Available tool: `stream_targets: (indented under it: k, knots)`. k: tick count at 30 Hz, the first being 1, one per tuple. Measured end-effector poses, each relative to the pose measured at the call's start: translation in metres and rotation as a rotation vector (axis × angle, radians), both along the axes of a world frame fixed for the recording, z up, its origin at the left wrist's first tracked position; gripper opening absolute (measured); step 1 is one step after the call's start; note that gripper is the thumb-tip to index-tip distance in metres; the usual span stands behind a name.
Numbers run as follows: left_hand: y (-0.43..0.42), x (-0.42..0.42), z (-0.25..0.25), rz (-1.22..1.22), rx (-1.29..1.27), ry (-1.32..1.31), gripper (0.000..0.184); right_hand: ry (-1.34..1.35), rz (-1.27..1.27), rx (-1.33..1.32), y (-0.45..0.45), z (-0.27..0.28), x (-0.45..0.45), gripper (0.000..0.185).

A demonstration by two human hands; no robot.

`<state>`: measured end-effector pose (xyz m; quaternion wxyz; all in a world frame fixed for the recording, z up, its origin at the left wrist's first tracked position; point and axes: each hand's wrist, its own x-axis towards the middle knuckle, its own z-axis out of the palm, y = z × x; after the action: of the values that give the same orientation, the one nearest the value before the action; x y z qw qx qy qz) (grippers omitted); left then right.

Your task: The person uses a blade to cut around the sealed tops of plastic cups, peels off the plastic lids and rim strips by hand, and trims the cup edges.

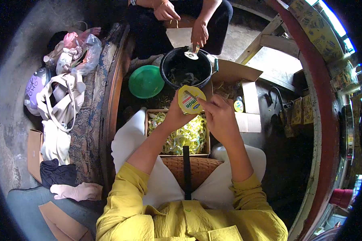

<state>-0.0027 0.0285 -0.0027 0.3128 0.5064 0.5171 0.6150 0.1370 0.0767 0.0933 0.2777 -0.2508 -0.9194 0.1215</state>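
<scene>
My left hand [177,114] is wrapped round a plastic cup [193,105] whose yellow printed face is turned up to me, with green lettering ending in "mon". My right hand [220,116] is closed, its fingers pinched over the cup's right side. A thin dark blade-like tool [190,95] sticks out from those fingers and lies across the yellow face; its exact kind is hard to make out. Below both hands stands a cardboard box [208,150] filled with curly yellow-green and white plastic strips [185,138].
Opposite me, a person's hands [199,34] hold a small clear cup [192,53] and a thin strip above a black bucket [165,74]. A green round basin [146,82] sits left of it. Right, an open carton [251,100] holds another yellow cup [239,105].
</scene>
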Motion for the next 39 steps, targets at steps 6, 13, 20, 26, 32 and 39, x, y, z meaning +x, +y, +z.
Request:
stream_targets:
  k: [6, 13, 20, 26, 32, 39]
  knots:
    - [0.001, 0.002, 0.0, -0.056, -0.034, -0.097, 0.066, -0.03, -0.012, -0.026, 0.001, 0.001, 0.002, 0.03]
    - [0.004, 0.0, -0.008, -0.019, 0.016, -0.071, 0.064, -0.143, -0.023, -0.072, -0.001, 0.006, 0.004, 0.032]
    - [0.004, -0.004, -0.009, -0.011, 0.011, -0.098, 0.066, -0.082, -0.026, -0.024, 0.001, 0.0, 0.003, 0.026]
    - [0.005, -0.006, -0.013, -0.016, 0.035, -0.169, 0.068, -0.172, -0.019, -0.07, 0.002, 0.007, 0.009, 0.03]
    - [0.002, -0.011, -0.003, 0.037, -0.017, -0.047, 0.066, -0.158, 0.005, -0.029, 0.003, 0.014, 0.014, 0.029]
    - [0.001, -0.017, -0.005, -0.217, -0.074, -0.185, 0.074, -0.12, -0.008, 0.056, 0.013, 0.039, 0.027, 0.026]
